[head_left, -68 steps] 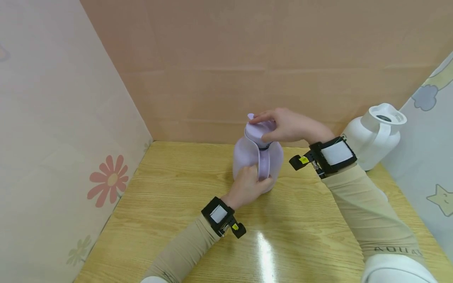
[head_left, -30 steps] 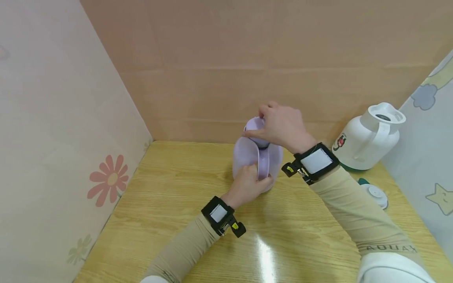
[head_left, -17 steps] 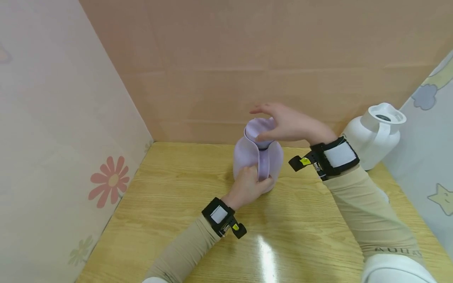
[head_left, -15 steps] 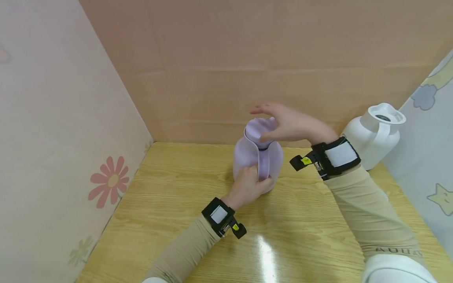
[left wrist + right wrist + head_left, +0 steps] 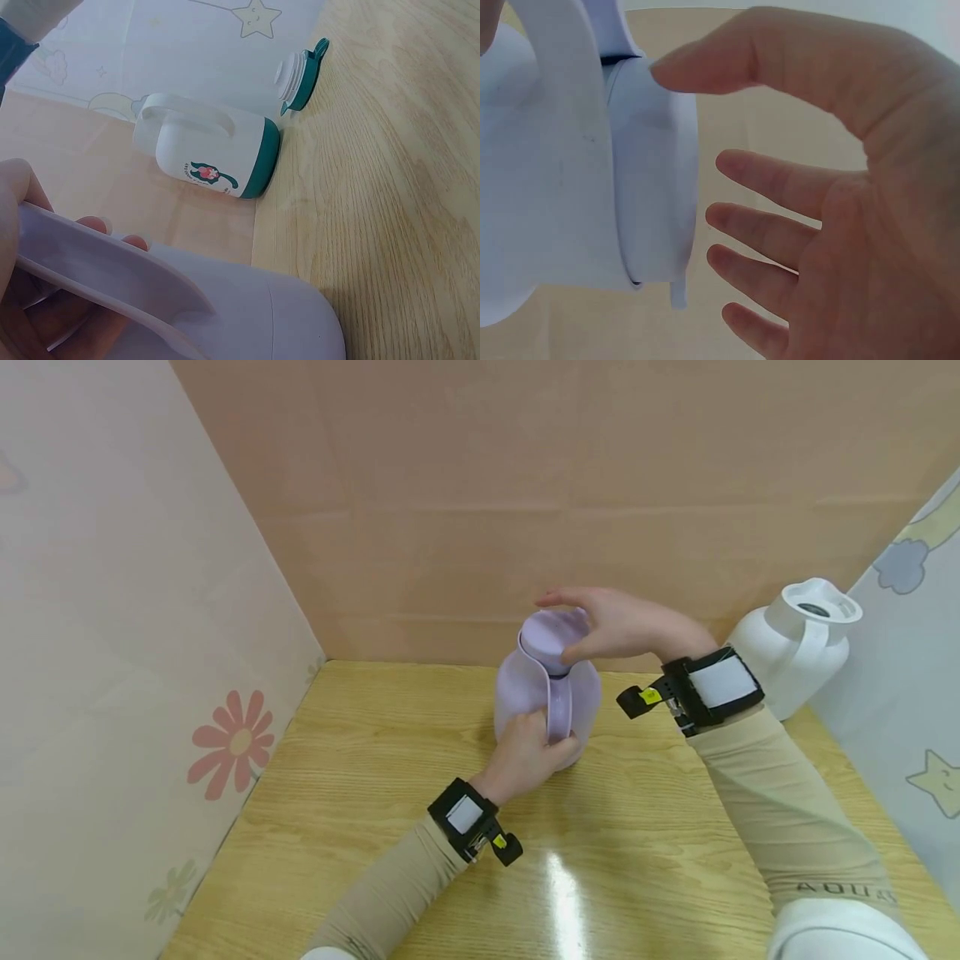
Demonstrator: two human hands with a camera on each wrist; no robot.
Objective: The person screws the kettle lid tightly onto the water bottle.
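Jug: your lilac plastic jug [image 5: 546, 702] stands mid-table [image 5: 390, 827].
Left hand [image 5: 525, 758]: fingers curl round its handle; hold firm.
Right hand [image 5: 622, 625]: fingers spread, thumb touching lilac round lid [image 5: 551, 633]; close evenly before turning.

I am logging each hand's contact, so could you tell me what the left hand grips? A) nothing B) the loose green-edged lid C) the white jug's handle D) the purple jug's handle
D: the left hand curls round the handle of the purple jug, far from the white jug and loose lid.
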